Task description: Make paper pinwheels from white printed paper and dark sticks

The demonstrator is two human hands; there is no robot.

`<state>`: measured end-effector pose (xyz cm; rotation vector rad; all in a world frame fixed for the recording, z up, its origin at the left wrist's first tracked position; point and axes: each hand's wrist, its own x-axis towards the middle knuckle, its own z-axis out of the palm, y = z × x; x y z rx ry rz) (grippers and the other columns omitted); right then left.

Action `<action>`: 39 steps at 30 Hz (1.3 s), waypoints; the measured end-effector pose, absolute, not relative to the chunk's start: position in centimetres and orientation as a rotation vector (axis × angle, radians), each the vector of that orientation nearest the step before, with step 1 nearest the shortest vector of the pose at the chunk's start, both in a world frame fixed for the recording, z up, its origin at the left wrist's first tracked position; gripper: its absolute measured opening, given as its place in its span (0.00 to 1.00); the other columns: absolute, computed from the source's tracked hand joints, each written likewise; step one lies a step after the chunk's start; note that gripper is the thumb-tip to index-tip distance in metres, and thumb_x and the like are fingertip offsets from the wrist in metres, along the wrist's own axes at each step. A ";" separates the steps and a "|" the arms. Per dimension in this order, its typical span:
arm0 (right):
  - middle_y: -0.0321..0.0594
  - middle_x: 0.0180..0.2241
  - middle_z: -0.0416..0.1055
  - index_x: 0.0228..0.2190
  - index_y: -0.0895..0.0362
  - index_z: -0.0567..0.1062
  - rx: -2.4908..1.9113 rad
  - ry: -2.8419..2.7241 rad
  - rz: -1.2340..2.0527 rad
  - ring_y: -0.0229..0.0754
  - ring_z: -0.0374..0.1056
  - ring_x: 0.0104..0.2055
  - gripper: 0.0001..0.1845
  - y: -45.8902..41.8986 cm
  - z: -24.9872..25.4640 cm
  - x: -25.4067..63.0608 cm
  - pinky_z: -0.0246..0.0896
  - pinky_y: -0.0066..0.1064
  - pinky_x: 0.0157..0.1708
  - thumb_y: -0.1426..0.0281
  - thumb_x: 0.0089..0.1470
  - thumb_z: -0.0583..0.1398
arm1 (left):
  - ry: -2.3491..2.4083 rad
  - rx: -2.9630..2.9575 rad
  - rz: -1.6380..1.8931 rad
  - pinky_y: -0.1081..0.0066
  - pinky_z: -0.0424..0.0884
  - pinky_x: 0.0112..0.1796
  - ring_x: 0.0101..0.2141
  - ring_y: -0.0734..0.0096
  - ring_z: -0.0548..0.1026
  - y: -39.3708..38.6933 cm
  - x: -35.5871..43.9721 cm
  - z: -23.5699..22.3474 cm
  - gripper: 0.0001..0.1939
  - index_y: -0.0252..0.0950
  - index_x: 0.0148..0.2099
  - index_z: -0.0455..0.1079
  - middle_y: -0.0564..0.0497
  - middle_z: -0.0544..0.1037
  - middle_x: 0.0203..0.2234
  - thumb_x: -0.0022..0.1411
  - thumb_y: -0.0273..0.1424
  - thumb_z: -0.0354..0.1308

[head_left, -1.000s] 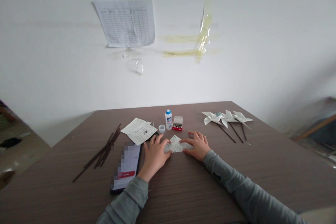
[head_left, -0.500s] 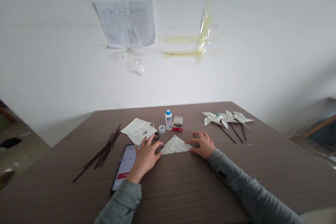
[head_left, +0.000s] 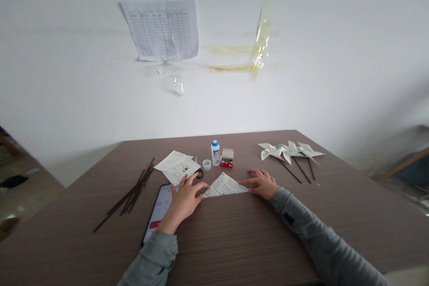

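From the head camera, a brown wood-grain table (head_left: 275,232) filled the lower part of the view, and a person's two bare hands reached in from its near edge, in gray sleeves (head_left: 150,261). Near the middle of the table lay a folded paper triangle (head_left: 224,186) printed with small text, its long edge toward the person. The left hand (head_left: 186,201) lay just beside the triangle's left corner, fingers spread and slightly curled, touching the paper without gripping it. The right hand (head_left: 261,184) rested at the right corner, fingers open and stretched out toward the tip. The paper looked light, thin and soft, likely to slide or crease, so its edges seemed the best place to take hold. Near the left hand lay a lit phone (head_left: 157,208) and loose printed sheets (head_left: 176,167), with a bundle of dark sticks (head_left: 130,194) farther left. Toward the far edge stood a glue bottle (head_left: 215,153), a small cup (head_left: 207,165) and a box of pins (head_left: 227,158). Paper pinwheels (head_left: 288,152) lay toward the far right corner. A ruled sheet (head_left: 162,30) was taped to the wall (head_left: 301,85).
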<state>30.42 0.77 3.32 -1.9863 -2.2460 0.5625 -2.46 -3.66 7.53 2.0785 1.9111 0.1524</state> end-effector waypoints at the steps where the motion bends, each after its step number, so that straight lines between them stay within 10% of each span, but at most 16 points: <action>1: 0.31 0.89 0.71 0.72 0.23 0.90 -1.986 -2.250 0.556 0.74 0.56 0.93 0.36 0.8 3.3 30.5 0.58 0.80 0.89 0.66 0.70 0.72 | 1.910 2.078 0.138 0.07 0.54 0.84 0.94 0.25 0.54 -3.7 -2.4 7.7 0.30 0.59 0.73 0.91 0.47 0.66 0.95 0.83 0.24 0.63; 17: 0.36 0.87 0.74 0.67 0.27 0.95 -1.938 -2.173 0.537 0.77 0.54 0.95 0.29 0.2 3.0 29.8 0.59 0.81 0.88 0.66 0.75 0.68 | 1.863 2.097 0.109 0.09 0.53 0.85 0.95 0.27 0.53 -3.8 -2.5 8.2 0.31 0.57 0.74 0.92 0.48 0.64 0.96 0.83 0.23 0.60; 39: 0.52 0.78 0.81 0.66 0.41 0.94 -1.789 -2.132 0.422 0.77 0.67 0.85 0.25 -1.6 3.5 23.8 0.66 0.69 0.84 0.54 0.72 0.80 | 1.989 2.279 0.467 0.22 0.63 0.87 0.83 0.31 0.78 -3.7 3.1 4.5 0.09 0.45 0.58 0.90 0.40 0.86 0.80 0.79 0.34 0.77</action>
